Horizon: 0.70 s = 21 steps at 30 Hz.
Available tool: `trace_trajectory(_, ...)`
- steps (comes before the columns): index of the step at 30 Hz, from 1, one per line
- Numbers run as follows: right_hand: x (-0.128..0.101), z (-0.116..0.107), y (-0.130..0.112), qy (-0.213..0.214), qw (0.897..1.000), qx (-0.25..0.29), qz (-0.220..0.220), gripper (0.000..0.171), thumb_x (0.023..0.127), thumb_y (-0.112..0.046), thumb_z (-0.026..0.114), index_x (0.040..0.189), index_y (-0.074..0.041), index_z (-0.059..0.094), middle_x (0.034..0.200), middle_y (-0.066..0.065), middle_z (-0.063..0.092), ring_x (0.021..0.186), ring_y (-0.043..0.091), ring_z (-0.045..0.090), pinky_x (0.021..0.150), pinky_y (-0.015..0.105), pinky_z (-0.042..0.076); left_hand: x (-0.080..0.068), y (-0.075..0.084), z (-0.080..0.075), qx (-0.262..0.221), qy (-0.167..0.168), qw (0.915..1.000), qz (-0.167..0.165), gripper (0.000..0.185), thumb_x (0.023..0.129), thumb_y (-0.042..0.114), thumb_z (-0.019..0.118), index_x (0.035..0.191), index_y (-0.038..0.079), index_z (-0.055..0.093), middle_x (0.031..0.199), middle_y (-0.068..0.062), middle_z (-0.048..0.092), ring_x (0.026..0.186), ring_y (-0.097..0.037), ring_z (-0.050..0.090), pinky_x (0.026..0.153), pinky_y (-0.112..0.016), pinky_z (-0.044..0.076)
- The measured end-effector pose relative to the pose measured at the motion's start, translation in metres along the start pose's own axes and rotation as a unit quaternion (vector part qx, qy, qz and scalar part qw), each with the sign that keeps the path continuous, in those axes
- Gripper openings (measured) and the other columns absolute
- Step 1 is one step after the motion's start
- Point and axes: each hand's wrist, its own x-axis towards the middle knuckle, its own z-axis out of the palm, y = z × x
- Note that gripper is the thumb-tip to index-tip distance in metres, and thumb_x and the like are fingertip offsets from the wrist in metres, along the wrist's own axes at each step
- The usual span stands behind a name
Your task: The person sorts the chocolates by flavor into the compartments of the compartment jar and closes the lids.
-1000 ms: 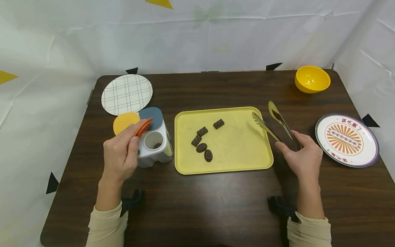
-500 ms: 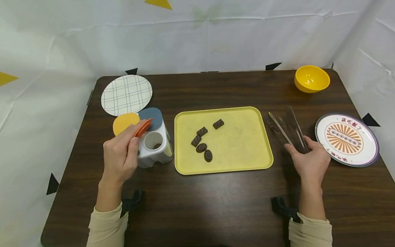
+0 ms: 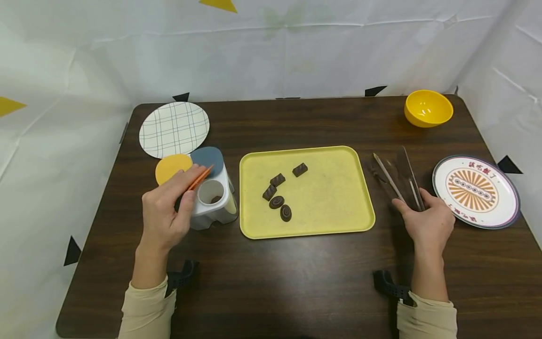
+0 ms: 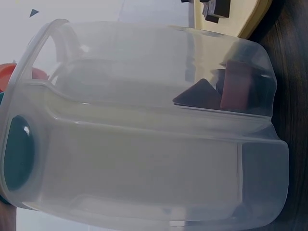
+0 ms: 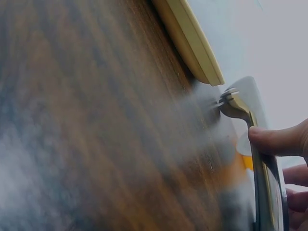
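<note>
My left hand (image 3: 165,212) pinches an orange lid (image 3: 201,178), held tilted beside the round opening of a clear-sided, multi-compartment container (image 3: 216,215). Dark pieces lie at the bottom of the open compartment; the left wrist view shows dark and reddish-brown pieces (image 4: 237,85) through its wall. Metal tongs (image 3: 388,177) are in my right hand (image 3: 429,223), thumb on one arm and fingers on the other. The tongs' arms stand apart, tips pointing away, with nothing between them. A yellow tray (image 3: 334,202) bears several chocolates (image 3: 277,202), some rectangular, some oval.
Yellow (image 3: 171,168) and blue (image 3: 209,159) lids cover other compartments, and a teal lid (image 4: 19,151) shows in the left wrist view. Behind is a checked plate (image 3: 175,129). A patterned plate (image 3: 476,193) lies right of the tongs, and a yellow bowl (image 3: 428,109) stands at the back right.
My right hand has moved right, taking the tongs from over the tray's right edge to the table beside it. The tongs have turned. The orange lid has tilted slightly in my left hand.
</note>
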Motion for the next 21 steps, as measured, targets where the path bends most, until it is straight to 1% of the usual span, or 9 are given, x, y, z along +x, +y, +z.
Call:
trace_trajectory(2, 0.0, 0.0001, 0.0001, -0.001, 1.0, -0.001, 0.0, 0.065, 0.08, -0.03, 0.08, 0.135, -0.003, 0.059, 0.129, 0.026, 0.058, 0.121, 0.046, 0.05, 0.104, 0.054, 0.035, -0.0004, -0.0002, 0.0, 0.001, 0.002, 1.0, 0.002, 0.046, 0.094, 0.032, 0.046, 0.121, 0.005, 0.07, 0.117, -0.008, 0.07, 0.104, -0.029, 0.068, 0.1, -0.043, 0.047)
trace_trajectory(7, 0.0004, 0.0001, 0.0006, -0.003, 1.0, -0.001, 0.003, 0.066, 0.08, -0.031, 0.08, 0.136, -0.004, 0.058, 0.13, 0.026, 0.058, 0.122, 0.046, 0.049, 0.104, 0.054, 0.034, 0.0, -0.0006, 0.0002, 0.0, 0.003, 1.0, 0.009, 0.046, 0.092, 0.034, 0.046, 0.118, 0.005, 0.072, 0.116, -0.009, 0.07, 0.106, -0.029, 0.067, 0.098, -0.049, 0.047)
trace_trajectory(15, 0.0015, -0.0012, 0.0005, -0.011, 1.0, -0.004, 0.009, 0.072, 0.079, -0.035, 0.081, 0.139, -0.007, 0.055, 0.135, 0.025, 0.055, 0.127, 0.045, 0.046, 0.106, 0.055, 0.033, 0.0012, -0.0002, 0.001, -0.007, 0.001, 0.9998, 0.018, 0.045, 0.088, 0.034, 0.051, 0.114, 0.005, 0.074, 0.114, -0.008, 0.071, 0.108, -0.03, 0.066, 0.098, -0.051, 0.046)
trace_trajectory(21, 0.0002, -0.0035, -0.0003, -0.023, 0.999, -0.003, 0.023, 0.081, 0.076, -0.048, 0.081, 0.141, -0.008, 0.053, 0.14, 0.023, 0.051, 0.131, 0.043, 0.043, 0.108, 0.056, 0.03, 0.0001, 0.0, 0.0018, -0.015, -0.002, 0.9997, 0.018, 0.043, 0.084, 0.035, 0.059, 0.109, 0.004, 0.076, 0.113, -0.009, 0.071, 0.11, -0.031, 0.066, 0.1, -0.051, 0.045)
